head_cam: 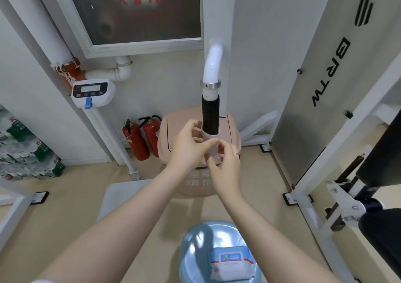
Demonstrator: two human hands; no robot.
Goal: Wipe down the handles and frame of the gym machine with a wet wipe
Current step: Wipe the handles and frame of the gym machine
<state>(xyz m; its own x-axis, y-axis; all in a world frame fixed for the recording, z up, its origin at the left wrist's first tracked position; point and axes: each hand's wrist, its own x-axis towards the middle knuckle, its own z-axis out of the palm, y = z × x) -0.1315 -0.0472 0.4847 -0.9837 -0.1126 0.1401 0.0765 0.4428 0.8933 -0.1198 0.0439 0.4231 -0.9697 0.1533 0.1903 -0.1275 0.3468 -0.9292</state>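
A gym machine handle (210,115) with a black foam grip points toward me from a curved white tube (213,65) with a metal collar. A wet wipe (211,140) is wrapped round the near end of the grip. My left hand (188,146) curls round the wipe and handle from the left. My right hand (225,167) pinches the wipe's lower end just below. The white machine frame (338,152) and its grey BRTW panel (321,87) stand at the right.
A wet wipe pack (231,263) lies on a blue stool (195,250) at the bottom. A pink bin (173,126) stands behind my hands, two red fire extinguishers (141,139) left of it. A scale display (93,92) sits on a white post.
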